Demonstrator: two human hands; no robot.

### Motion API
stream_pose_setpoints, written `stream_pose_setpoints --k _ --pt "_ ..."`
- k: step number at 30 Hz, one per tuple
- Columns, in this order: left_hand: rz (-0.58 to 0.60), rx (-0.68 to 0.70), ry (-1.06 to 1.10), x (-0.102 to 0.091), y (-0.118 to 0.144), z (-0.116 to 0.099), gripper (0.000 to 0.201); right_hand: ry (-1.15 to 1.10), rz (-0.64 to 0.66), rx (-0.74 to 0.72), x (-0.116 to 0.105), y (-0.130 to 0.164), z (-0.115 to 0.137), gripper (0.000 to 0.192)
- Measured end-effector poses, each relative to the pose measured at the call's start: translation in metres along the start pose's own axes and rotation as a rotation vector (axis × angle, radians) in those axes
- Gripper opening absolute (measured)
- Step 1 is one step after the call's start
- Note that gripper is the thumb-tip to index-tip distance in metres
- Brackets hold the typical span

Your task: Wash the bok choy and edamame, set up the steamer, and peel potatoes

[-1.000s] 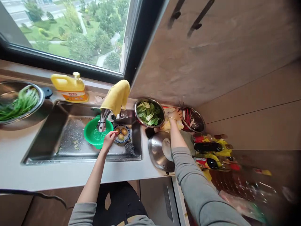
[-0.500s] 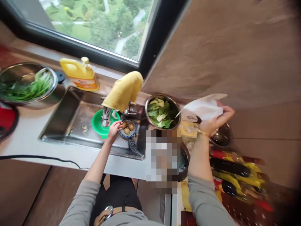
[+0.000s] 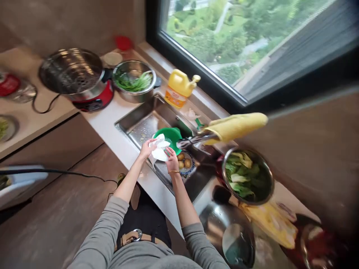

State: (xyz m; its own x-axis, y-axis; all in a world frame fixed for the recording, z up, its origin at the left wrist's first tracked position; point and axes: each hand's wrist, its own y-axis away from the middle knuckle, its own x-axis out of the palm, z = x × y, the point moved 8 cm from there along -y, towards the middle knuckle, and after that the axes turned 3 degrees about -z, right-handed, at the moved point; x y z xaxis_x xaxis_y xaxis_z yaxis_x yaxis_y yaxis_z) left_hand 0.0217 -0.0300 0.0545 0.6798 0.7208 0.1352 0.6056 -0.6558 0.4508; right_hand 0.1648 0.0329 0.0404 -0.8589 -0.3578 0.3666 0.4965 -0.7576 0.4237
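Note:
A white paper towel (image 3: 159, 154) is spread between my two hands over the near edge of the sink (image 3: 146, 119). My left hand (image 3: 146, 149) grips its left side, and my right hand (image 3: 172, 160) pinches its right side. Just beyond the towel, a green plastic colander (image 3: 176, 135) stands in the sink. Beside my right hand, a blue-rimmed plate (image 3: 192, 169) holds several round brown potatoes (image 3: 187, 163). The metal faucet (image 3: 186, 142) reaches over the colander, with a yellow cloth (image 3: 238, 125) draped on it.
Left of the sink stand a pot of green stalks (image 3: 137, 98) and a red-based electric pot (image 3: 94, 99). A yellow jug (image 3: 178, 87) is by the window. On the right are a bowl of leafy greens (image 3: 270, 179) and a large metal pan (image 3: 213, 220).
My view has turned left. My right hand has brought the white paper towel from the right-hand counter to the sink, and my left hand has taken hold of it too.

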Motion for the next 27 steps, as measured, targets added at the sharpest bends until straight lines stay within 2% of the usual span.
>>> stream_pose_setpoints --k 3,5,7,9,11,14,15,17,19,20,23,25,27 --pt "-0.032 0.099 -0.081 -0.065 0.016 -0.019 0.065 0.064 0.228 0.174 0.067 0.009 -0.028 0.069" --pt "-0.077 0.118 -0.121 -0.121 0.035 -0.027 0.061 0.210 0.400 0.175 0.128 0.020 -0.049 0.078" --pt "-0.194 0.138 -0.140 -0.192 0.065 -0.032 0.045 0.404 0.569 0.109 0.194 0.038 -0.077 0.075" --pt "-0.365 0.152 -0.114 -0.270 0.109 -0.030 0.038 0.553 0.738 0.086 0.258 0.064 -0.117 0.064" --pt "-0.468 0.113 -0.019 -0.338 0.158 -0.013 0.045 0.641 0.876 0.073 0.316 0.094 -0.162 0.057" --pt "-0.521 0.017 0.159 -0.418 0.214 0.031 0.051 0.763 0.941 -0.066 0.393 0.130 -0.222 0.047" --pt "-0.614 0.005 0.185 -0.448 0.226 0.047 0.048 0.830 0.940 -0.168 0.418 0.138 -0.240 0.041" --pt "-0.881 0.024 0.151 -0.511 0.239 0.073 0.037 1.000 0.914 -0.451 0.468 0.147 -0.274 0.026" --pt "-1.098 0.080 0.037 -0.568 0.232 0.093 0.028 1.158 0.858 -0.730 0.513 0.147 -0.311 0.015" --pt "-1.174 0.125 -0.023 -0.594 0.221 0.100 0.024 1.201 0.838 -0.824 0.534 0.142 -0.333 0.013" --pt "-1.343 0.322 -0.092 -0.655 0.177 0.121 0.024 1.107 0.832 -0.938 0.582 0.113 -0.401 0.018" --pt "-1.387 0.452 -0.075 -0.686 0.141 0.138 0.026 0.932 0.787 -1.003 0.606 0.085 -0.437 0.024" --pt "-1.369 0.572 -0.102 -0.709 0.102 0.154 0.020 0.768 0.715 -1.110 0.626 0.056 -0.466 0.029"
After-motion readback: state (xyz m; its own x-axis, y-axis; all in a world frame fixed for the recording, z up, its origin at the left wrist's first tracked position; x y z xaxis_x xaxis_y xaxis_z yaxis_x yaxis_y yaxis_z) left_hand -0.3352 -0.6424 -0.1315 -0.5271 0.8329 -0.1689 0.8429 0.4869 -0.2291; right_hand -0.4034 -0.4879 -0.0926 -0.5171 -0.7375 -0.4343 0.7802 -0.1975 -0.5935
